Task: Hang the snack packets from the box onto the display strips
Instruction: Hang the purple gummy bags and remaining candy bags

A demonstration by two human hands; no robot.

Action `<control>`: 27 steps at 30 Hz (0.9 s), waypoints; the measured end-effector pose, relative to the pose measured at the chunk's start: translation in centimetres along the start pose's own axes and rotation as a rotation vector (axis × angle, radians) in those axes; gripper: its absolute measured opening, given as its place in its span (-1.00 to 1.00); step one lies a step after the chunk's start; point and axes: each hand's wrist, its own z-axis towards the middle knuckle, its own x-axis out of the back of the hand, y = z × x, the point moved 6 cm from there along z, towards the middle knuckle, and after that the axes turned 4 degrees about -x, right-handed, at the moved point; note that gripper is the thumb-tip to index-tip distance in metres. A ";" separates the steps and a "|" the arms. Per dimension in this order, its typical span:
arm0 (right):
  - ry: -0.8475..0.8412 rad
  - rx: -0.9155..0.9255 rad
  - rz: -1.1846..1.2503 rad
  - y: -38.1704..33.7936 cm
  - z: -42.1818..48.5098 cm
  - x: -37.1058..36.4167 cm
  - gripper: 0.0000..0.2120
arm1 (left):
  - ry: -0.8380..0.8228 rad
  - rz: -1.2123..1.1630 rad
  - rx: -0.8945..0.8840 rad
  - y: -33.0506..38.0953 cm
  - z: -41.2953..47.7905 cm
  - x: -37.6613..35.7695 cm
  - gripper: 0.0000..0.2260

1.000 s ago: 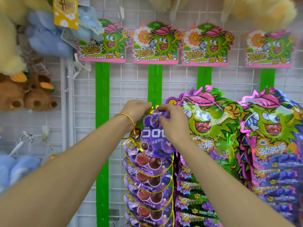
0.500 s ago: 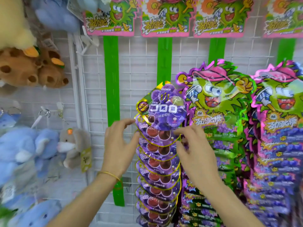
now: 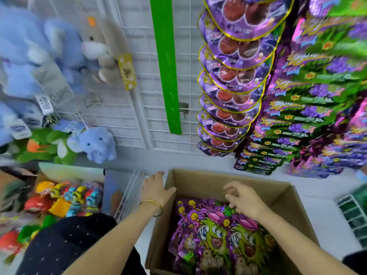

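**Right hand** point(image 3: 245, 197): its fingers point(image 3: 230, 192) are loosely curled with the tips turned down and grip nothing that shows. They hover just above the glossy purple-and-green foil snack packets point(image 3: 216, 235) stacked flat directly beneath them, apparently poised to pick one.

**Left hand** point(image 3: 156, 187): the fingers are straight and relaxed, laid over the left rim of the open brown cardboard box point(image 3: 198, 185). This probably steadies the box while the other hand reaches in. A thin gold bangle point(image 3: 152, 203) circles the wrist.

**Beyond the fingertips**, up the white wire grid wall point(image 3: 129, 86):
- Above the left hand hangs a bare bright-green plastic display strip point(image 3: 166, 66), free to take packets.
- Above the right hand, overlapping round purple pouches point(image 3: 232, 76) hang in one column.
- Further right, hung green-and-purple packets point(image 3: 307, 100) resembling the box's form dense columns.

**Left of the left hand** are blue and grey plush toys point(image 3: 93, 143).
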 end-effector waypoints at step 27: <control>-0.176 -0.246 -0.248 12.4 4.2 -10.6 -0.16 | 0.081 0.352 0.121 -7.0 -2.7 1.7 -0.33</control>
